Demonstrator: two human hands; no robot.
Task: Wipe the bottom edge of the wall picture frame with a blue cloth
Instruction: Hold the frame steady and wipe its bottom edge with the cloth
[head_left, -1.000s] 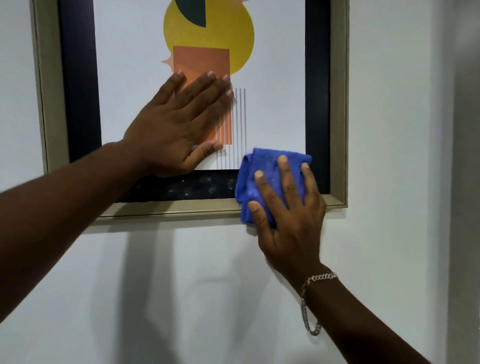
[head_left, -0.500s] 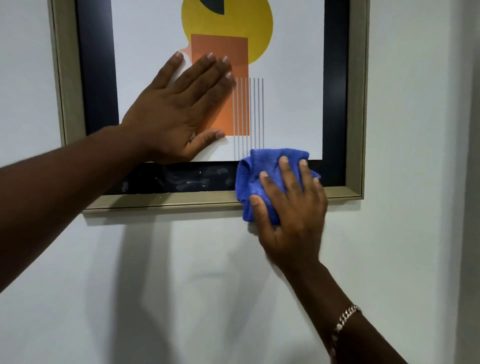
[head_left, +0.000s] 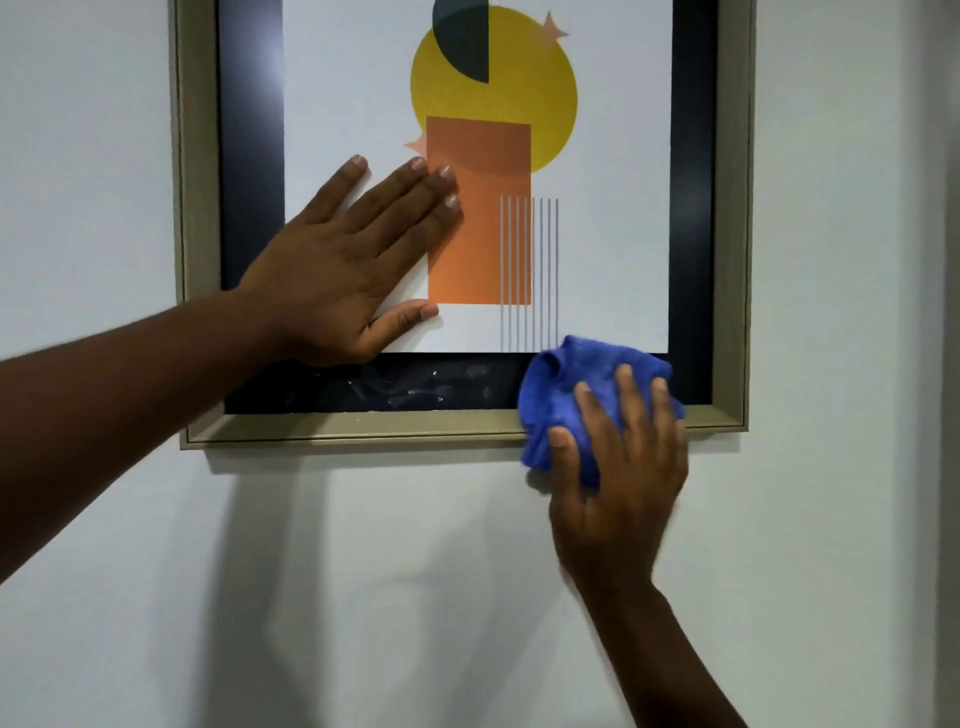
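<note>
A picture frame (head_left: 363, 428) with a beige outer moulding and a black inner border hangs on a white wall; its print shows a yellow circle and an orange rectangle. My left hand (head_left: 343, 270) lies flat and spread on the glass at the lower left of the print. My right hand (head_left: 618, 467) presses a bunched blue cloth (head_left: 556, 400) against the bottom edge of the frame, towards its right end. The cloth covers the beige strip there and hangs a little below it. Smudges show on the black border between my hands.
White wall (head_left: 415, 597) surrounds the frame, with shadows of my arms below it. A wall corner or edge (head_left: 935, 364) runs vertically at the far right.
My right hand and the cloth have slid to the right along the bottom edge. My left hand stays flat on the glass. The camera view has shifted, showing more of the print.
</note>
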